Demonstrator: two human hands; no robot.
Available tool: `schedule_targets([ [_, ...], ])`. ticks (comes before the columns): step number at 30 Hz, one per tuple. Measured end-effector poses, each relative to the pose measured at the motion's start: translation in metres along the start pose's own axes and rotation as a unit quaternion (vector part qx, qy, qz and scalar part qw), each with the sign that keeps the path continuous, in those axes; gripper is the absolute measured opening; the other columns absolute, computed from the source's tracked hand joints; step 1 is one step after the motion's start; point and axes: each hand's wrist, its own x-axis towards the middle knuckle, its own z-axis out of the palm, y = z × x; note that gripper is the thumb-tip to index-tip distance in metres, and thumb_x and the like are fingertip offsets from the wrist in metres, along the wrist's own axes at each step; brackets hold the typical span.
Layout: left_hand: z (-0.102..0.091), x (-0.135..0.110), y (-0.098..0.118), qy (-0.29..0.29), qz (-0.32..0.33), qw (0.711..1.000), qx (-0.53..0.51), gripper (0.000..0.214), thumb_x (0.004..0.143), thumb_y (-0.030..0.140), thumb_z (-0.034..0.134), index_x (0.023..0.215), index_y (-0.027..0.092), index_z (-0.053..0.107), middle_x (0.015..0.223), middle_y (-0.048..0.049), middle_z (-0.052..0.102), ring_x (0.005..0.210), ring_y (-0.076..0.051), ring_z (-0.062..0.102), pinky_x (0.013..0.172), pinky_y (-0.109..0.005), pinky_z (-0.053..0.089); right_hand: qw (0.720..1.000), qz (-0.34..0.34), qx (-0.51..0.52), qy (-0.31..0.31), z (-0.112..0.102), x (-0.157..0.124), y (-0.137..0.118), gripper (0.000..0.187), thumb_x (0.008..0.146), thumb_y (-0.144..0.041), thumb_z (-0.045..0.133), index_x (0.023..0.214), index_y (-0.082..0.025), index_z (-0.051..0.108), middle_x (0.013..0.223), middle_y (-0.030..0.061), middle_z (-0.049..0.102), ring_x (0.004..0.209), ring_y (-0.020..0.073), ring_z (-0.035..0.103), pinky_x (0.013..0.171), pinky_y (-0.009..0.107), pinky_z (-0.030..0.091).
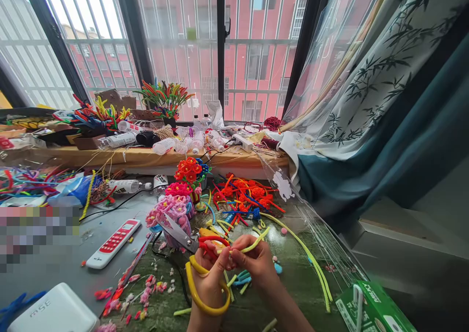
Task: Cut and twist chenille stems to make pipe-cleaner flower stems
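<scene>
Over the middle of the table's (302,285) near edge, both hands pinched one pale yellow pipe cleaner (257,241). The left hand (214,279) had its thumb and finger closed on one end, with a yellow loop of the scissors (191,245) hung around the hand; how its hidden fingers sat could not be told. The blades pointed toward the far left corner, in front of the pink flowers (175,214). The right hand (259,264) was also closed in a fingertip pinch, the tip of the strip sticking out past its fingers. The two hands' fingertips met or nearly met.

Toward the table's far edge lay a heap of red stems (244,195), beside red flowers (188,169). Long yellow strips (313,255) curved along the right side, ending short of a green box (372,308) at the near right corner. Left of the hands lay pink scraps (147,293) and a remote control (114,244); a white case (54,311) sat at the near left corner.
</scene>
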Motion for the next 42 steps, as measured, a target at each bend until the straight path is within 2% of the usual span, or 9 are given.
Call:
schedule_targets([
  [3, -0.001, -0.001, 0.001, -0.044, -0.033, 0.998, -0.031, 0.032, 0.061, 0.03, 0.083, 0.072, 0.018, 0.055, 0.058, 0.0034, 0.057, 0.049, -0.011, 0.054, 0.051, -0.024, 0.046, 0.999, -0.034, -0.023, 0.016, -0.002, 0.001, -0.001, 0.024, 0.059, -0.03, 0.086, 0.058, -0.018, 0.066, 0.061, -0.0003, 0.063, 0.047, 0.0123, 0.058, 0.044, 0.023, 0.045],
  [12, 0.001, -0.003, 0.009, -0.015, 0.028, 0.999, 0.002, 0.03, 0.065, 0.03, 0.081, 0.073, 0.019, 0.055, 0.061, 0.0055, 0.055, 0.05, -0.009, 0.053, 0.051, -0.021, 0.046, 0.993, -0.079, -0.079, 0.047, -0.003, 0.0, -0.005, 0.015, 0.063, -0.028, 0.084, 0.062, -0.019, 0.071, 0.066, 0.0005, 0.065, 0.049, 0.0123, 0.059, 0.047, 0.024, 0.047],
  [26, 0.003, 0.0, 0.014, 0.027, 0.037, 0.999, -0.022, 0.036, 0.06, 0.028, 0.083, 0.075, 0.018, 0.052, 0.057, 0.0074, 0.055, 0.047, -0.008, 0.052, 0.049, -0.018, 0.044, 0.977, -0.106, -0.151, 0.108, -0.023, 0.007, -0.021, 0.019, 0.066, -0.033, 0.082, 0.066, -0.018, 0.07, 0.063, 0.0001, 0.063, 0.051, 0.0135, 0.058, 0.049, 0.025, 0.047],
  [30, 0.002, 0.001, 0.017, 0.049, 0.058, 0.997, -0.024, 0.034, 0.061, 0.028, 0.082, 0.076, 0.018, 0.054, 0.059, 0.0074, 0.056, 0.05, -0.007, 0.053, 0.05, -0.017, 0.045, 0.973, -0.122, -0.135, 0.141, -0.036, 0.011, -0.028, 0.018, 0.068, -0.032, 0.081, 0.068, -0.018, 0.07, 0.059, 0.0001, 0.064, 0.052, 0.0132, 0.057, 0.049, 0.024, 0.045],
  [33, -0.004, 0.006, 0.017, 0.053, 0.059, 0.997, -0.017, 0.035, 0.058, 0.027, 0.084, 0.076, 0.018, 0.055, 0.06, 0.0071, 0.058, 0.049, -0.009, 0.056, 0.05, -0.018, 0.047, 0.978, -0.121, -0.064, 0.156, -0.051, 0.017, -0.032, 0.017, 0.066, -0.031, 0.083, 0.07, -0.019, 0.071, 0.063, 0.0, 0.067, 0.054, 0.0111, 0.057, 0.053, 0.022, 0.046],
  [35, -0.008, 0.012, 0.017, 0.046, 0.066, 0.997, -0.012, 0.036, 0.056, 0.027, 0.085, 0.075, 0.018, 0.055, 0.059, 0.007, 0.059, 0.048, -0.009, 0.056, 0.051, -0.019, 0.049, 0.982, -0.109, 0.009, 0.152, -0.059, 0.02, -0.036, 0.02, 0.064, -0.032, 0.085, 0.075, -0.021, 0.072, 0.071, -0.0002, 0.069, 0.059, 0.0103, 0.059, 0.058, 0.02, 0.048],
  [37, -0.012, 0.017, 0.016, 0.037, 0.078, 0.996, -0.001, 0.035, 0.058, 0.026, 0.084, 0.075, 0.018, 0.055, 0.059, 0.0066, 0.06, 0.049, -0.009, 0.057, 0.053, -0.02, 0.05, 0.986, -0.086, 0.064, 0.126, -0.062, 0.02, -0.04, 0.032, 0.062, -0.036, 0.086, 0.089, -0.024, 0.072, 0.083, 0.0001, 0.069, 0.069, 0.0118, 0.062, 0.066, 0.021, 0.05],
  [39, -0.012, 0.023, 0.017, 0.029, 0.095, 0.995, 0.011, 0.032, 0.061, 0.026, 0.082, 0.076, 0.018, 0.055, 0.061, 0.0058, 0.061, 0.05, -0.01, 0.058, 0.055, -0.02, 0.051, 0.992, -0.057, 0.085, 0.078, -0.06, 0.019, -0.042, 0.048, 0.061, -0.039, 0.086, 0.104, -0.027, 0.069, 0.094, 0.0011, 0.067, 0.077, 0.0139, 0.062, 0.073, 0.024, 0.051],
  [42, -0.006, 0.028, 0.02, 0.013, 0.12, 0.993, 0.017, 0.03, 0.064, 0.026, 0.08, 0.077, 0.018, 0.054, 0.061, 0.0053, 0.062, 0.051, -0.01, 0.059, 0.056, -0.021, 0.051, 0.996, -0.007, 0.091, -0.019, -0.053, 0.014, -0.041, 0.063, 0.059, -0.044, 0.086, 0.116, -0.027, 0.065, 0.095, 0.0021, 0.065, 0.073, 0.0131, 0.059, 0.071, 0.023, 0.05],
])
